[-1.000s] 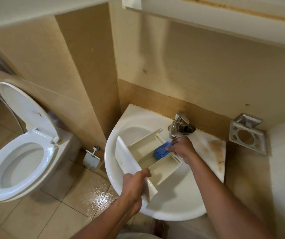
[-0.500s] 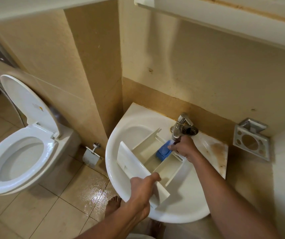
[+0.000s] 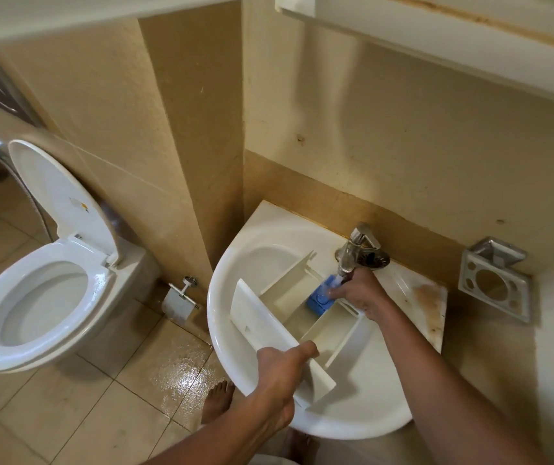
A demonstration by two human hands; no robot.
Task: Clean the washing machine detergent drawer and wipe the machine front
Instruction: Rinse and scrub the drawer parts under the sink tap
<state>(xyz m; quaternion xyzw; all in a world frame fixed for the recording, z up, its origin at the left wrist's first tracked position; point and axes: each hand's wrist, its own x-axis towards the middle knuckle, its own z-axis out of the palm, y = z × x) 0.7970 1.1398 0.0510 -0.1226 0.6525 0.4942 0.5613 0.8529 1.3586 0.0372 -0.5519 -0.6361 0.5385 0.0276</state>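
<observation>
Shifted since a second ago: near end of detergent drawer (image 3: 289, 297) and left hand (image 3: 279, 374) gripping it, slightly rightward over the basin. No shift in right hand (image 3: 361, 293), at the drawer's far end as before. Newly in view: bare foot (image 3: 218, 401) on the floor tiles (image 3: 67, 414).

Detergent drawer: white plastic, three open compartments, lying tilted inside the washbasin (image 3: 362, 397), front panel toward the near-left rim, rear end under the tap (image 3: 352, 250).

Blue insert (image 3: 319, 300): seated in the middle compartment at the rear, directly below the spout; pale streak between spout and insert, too blurred to identify.

Left hand: fingers curled round the drawer's front panel near its right end, thumb laid along the top edge.

Right hand: fingers bent downward, tips on the blue insert; pinching or merely pressing, not discernible.

Washbasin: white ceramic, corner-mounted against beige wall tile; brown stain (image 3: 426, 293) on the flat ledge right of the tap.

Tap: chrome, single lever, at the basin's rear.

Toilet (image 3: 67, 250): white, left of the basin and well apart from it, lid (image 3: 54, 196) raised.

Toilet-paper holder (image 3: 180, 302): metal, low on the wall between toilet and basin.

Tumbler holder (image 3: 497, 251): metal, wall-mounted right of the basin.

Floor tiles: beige, wet sheen beside the foot.
</observation>
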